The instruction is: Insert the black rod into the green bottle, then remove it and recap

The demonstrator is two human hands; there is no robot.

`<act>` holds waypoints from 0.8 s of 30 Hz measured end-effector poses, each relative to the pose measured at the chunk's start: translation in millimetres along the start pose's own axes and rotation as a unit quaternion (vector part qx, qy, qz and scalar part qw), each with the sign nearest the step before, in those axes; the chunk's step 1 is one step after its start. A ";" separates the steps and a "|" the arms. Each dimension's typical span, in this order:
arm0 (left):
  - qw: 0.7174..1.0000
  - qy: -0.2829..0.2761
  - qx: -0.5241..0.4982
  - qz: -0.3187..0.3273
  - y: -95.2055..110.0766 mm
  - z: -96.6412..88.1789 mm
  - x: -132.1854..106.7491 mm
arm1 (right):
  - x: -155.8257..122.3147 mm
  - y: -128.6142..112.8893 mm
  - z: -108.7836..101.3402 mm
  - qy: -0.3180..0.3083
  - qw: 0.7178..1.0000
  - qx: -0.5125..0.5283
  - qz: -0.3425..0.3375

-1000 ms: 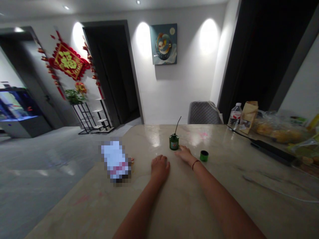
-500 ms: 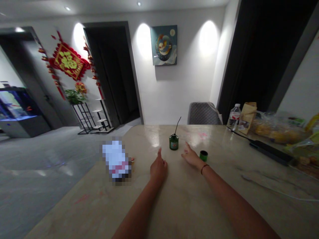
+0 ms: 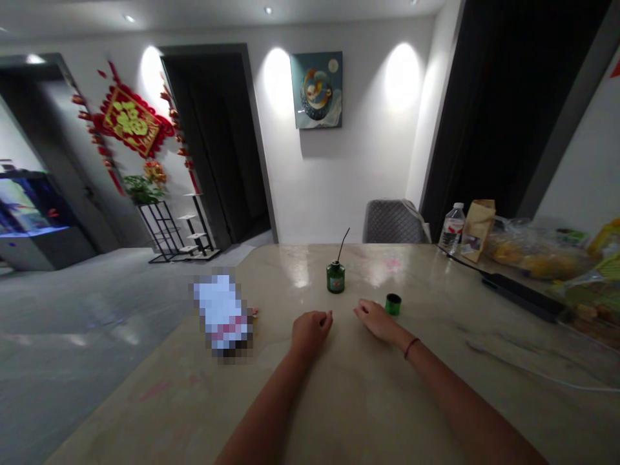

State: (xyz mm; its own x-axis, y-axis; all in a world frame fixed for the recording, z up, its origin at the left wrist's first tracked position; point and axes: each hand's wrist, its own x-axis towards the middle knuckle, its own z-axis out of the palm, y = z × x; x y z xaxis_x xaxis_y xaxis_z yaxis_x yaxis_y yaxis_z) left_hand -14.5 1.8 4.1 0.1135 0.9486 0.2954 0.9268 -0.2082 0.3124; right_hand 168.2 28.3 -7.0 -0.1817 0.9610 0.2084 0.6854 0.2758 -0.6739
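A small green bottle (image 3: 335,278) with a thin black stick rising from its neck stands upright on the pale marble table (image 3: 368,400). Its green cap (image 3: 392,304) lies to the right of it. My left hand (image 3: 310,329) rests on the table in a loose fist, a short way in front of the bottle, holding nothing that shows. My right hand (image 3: 376,318) lies flat with fingers stretched out, just left of the cap and not touching it. A thin band is on my right wrist.
A blurred white object (image 3: 223,315) lies at the table's left edge. At the right stand a water bottle (image 3: 452,228), a paper bag (image 3: 477,221), plastic bags of food (image 3: 542,248) and a black bar (image 3: 520,296). A grey chair (image 3: 393,221) stands behind the table.
My right hand has drawn back from the green bottle toward me and now lies beside the cap. My left hand raised a thumb, then curled back into a fist.
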 end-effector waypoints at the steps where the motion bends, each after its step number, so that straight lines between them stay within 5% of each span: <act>1: 1.000 0.005 -0.024 0.001 -1.3 0.9 0.9 | -0.5 -1.0 -0.8 -0.006 1.000 0.024 0.001; 5: 0.980 -0.032 -0.196 -0.028 -7.9 0.8 6.1 | -4.9 -7.9 -3.6 -0.054 0.989 0.134 0.026; 12: 0.882 -0.095 -0.444 -0.124 -9.8 -8.7 9.5 | -10.6 -19.5 1.2 -0.111 0.975 0.188 0.050; 19: 0.897 -0.025 -0.431 -0.092 -12.1 -1.5 12.4 | -7.6 -16.2 4.5 -0.104 0.977 0.185 0.019; 24: 0.920 -0.055 -0.383 -0.066 -8.7 -6.4 11.8 | -8.2 -17.1 3.1 -0.076 0.988 0.137 0.007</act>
State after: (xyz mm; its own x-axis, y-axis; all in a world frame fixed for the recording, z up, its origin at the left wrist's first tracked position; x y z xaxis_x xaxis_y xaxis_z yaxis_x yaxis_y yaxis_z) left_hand -23.5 13.3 10.6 0.0932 0.9873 0.1289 0.4159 -0.1562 0.8959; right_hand 155.8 15.7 0.6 -0.2923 0.9508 0.1023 0.4767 0.2376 -0.8463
